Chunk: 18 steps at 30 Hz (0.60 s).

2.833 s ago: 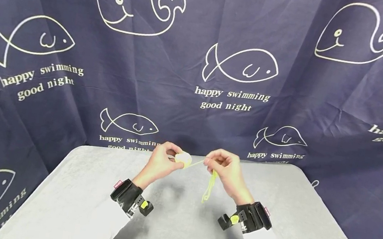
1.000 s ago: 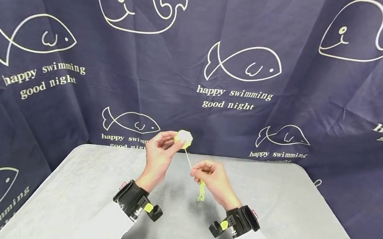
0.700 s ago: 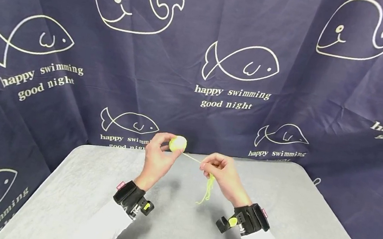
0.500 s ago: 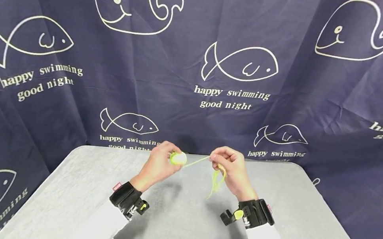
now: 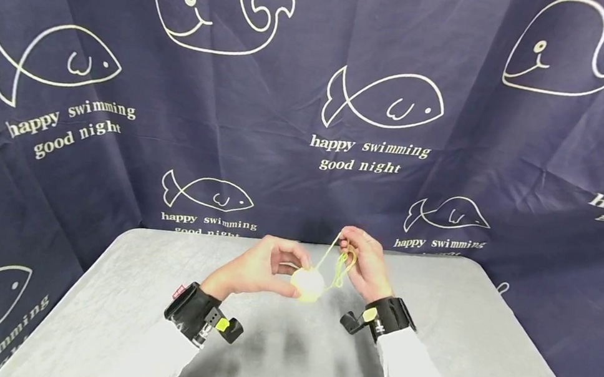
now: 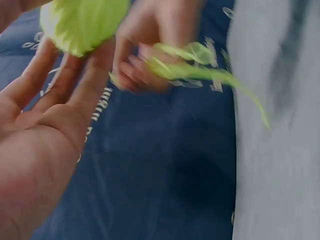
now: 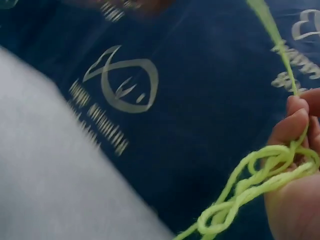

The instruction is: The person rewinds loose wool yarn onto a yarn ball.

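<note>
Navy cloth (image 5: 288, 117) printed with whales and fish hangs behind a grey table (image 5: 122, 317). Above the table, the left hand (image 5: 258, 269) grips a small yarn ball (image 5: 307, 282) at its fingertips. The right hand (image 5: 363, 262) pinches the strand (image 5: 328, 249) running up from the ball, with loose loops (image 7: 250, 187) draped over its fingers.

Risk, as judged: the ball sits shallow in the fingertips and may drop if the strand is tugged. Slack loops may slip off or tangle, since nothing secures them.
</note>
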Tool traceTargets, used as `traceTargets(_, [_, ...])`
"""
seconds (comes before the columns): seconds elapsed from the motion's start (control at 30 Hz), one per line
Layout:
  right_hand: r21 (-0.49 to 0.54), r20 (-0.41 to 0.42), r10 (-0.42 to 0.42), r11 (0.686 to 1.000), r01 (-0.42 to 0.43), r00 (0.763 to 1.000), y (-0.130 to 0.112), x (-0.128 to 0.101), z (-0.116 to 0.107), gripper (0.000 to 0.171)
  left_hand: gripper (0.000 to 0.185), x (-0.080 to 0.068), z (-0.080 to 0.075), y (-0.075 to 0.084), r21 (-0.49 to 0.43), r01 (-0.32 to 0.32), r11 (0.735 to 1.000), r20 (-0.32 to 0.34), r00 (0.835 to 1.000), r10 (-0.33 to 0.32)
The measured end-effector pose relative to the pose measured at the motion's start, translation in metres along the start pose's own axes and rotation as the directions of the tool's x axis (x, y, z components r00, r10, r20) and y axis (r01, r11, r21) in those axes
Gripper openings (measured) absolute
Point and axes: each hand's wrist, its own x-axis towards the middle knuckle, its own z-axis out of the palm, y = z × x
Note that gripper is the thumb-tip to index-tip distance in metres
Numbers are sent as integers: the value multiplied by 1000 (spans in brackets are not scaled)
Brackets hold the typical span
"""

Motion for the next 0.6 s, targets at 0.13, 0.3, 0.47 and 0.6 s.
traceTargets(0.13, [-377,29,2,926,9,1000,21,-7,-2,6,35,6,2,5,-173,-129,976,-203,975,93])
traceTargets(0.3, [-795,266,-20,561,231,964,27,-22,-1,5,32,18,5,4,-264,-238,935,-615,788,26])
traceTargets(0.47, [-836,459,-23,327,440,888,17,-33,3,4,22,26,1,-8,-104,-158,982,-864,504,-10])
traceTargets(0.6, [-773,499,-8,448,450,866,3,-35,1,3,32,19,-8,-28,220,116,969,-856,499,135])
